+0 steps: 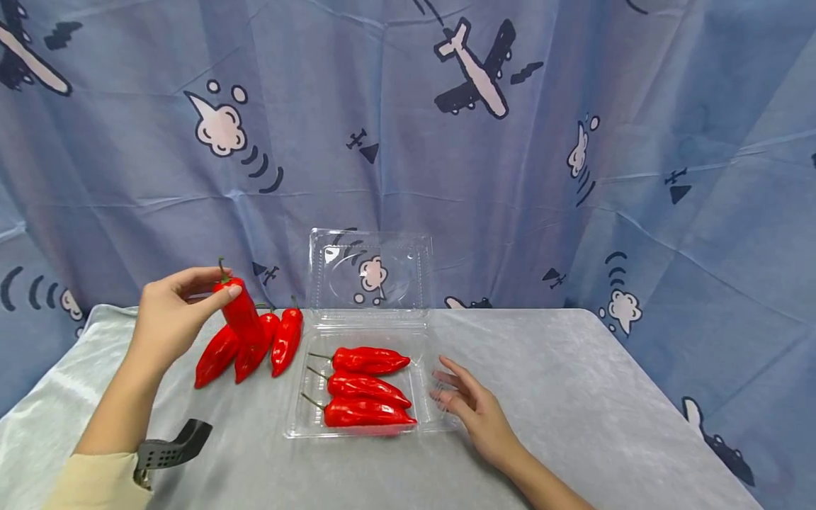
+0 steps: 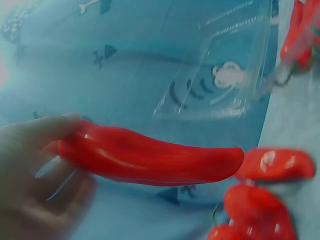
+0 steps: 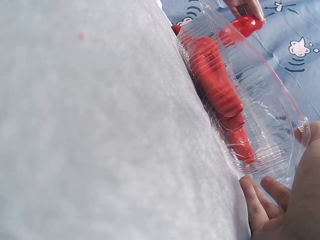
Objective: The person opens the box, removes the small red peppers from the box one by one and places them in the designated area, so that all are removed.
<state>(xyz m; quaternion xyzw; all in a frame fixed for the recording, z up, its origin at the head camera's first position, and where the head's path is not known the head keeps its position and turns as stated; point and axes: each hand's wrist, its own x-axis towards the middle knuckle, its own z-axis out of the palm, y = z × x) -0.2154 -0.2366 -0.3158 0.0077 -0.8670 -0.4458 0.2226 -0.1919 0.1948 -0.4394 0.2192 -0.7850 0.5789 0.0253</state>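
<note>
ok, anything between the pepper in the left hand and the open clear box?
Low down, one loose pepper lies beside the box's left edge, toward the held pepper. The lid stands up at the back, off that line. Above the loose pepper, nothing visible blocks.

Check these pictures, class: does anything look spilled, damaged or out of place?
Nothing stands out. Three peppers lie side by side in the clear box, all facing the same way, and its lid is open. The left hand holds another pepper near the loose peppers. No spill or damage shows.
</note>
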